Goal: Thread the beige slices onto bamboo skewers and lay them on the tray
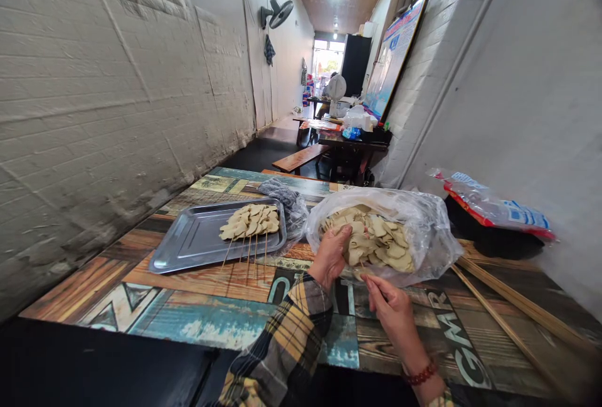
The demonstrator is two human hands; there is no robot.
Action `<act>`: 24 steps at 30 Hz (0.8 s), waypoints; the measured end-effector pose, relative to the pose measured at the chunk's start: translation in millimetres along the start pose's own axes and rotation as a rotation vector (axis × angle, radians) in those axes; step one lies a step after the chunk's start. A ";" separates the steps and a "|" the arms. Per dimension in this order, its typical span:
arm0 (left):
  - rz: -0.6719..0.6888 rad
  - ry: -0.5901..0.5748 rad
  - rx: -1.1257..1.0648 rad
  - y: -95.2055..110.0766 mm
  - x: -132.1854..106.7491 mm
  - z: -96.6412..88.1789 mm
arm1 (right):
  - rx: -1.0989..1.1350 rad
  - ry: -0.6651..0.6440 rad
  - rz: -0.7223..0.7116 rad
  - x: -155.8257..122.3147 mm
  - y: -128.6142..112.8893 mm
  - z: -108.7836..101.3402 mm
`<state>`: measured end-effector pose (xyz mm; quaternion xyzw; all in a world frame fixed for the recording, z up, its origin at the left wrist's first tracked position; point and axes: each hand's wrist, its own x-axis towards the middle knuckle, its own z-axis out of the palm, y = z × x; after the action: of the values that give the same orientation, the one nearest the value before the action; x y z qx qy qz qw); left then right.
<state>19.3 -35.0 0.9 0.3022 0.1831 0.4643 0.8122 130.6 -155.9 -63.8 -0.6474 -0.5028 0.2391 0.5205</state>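
Pale slices (388, 244) lie in the open plastic bag (433, 228), where the left hand (332, 254) grips some between partly closed thumb and fingers. The right hand (389, 304) pinches a thin skewer (362, 264), fingertips nearly together. Left of the bag rests a metal tray (188, 237).

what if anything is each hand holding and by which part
The right hand pinches a thin skewer by its near end. The left hand is at the pale slices; its exact hold is hidden.

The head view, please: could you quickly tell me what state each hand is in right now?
Left hand: closed on pale slices at the clear bag.
Right hand: closed, pinching a thin skewer.
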 end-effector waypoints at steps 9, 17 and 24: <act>-0.031 0.020 -0.041 -2.3 4.6 -2.7 | 0.055 0.005 0.059 1.5 -5.3 -3.2; -0.118 -0.080 0.059 -5.3 2.4 -5.1 | 0.161 0.056 0.106 7.1 -13.3 -5.6; -0.038 -0.042 0.078 -2.9 -0.2 0.7 | 0.214 -0.002 0.109 14.1 -22.6 -8.2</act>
<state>21.5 -36.5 -0.4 0.3398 0.1898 0.4348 0.8121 133.7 -147.8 -37.3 -0.6144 -0.4388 0.3199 0.5724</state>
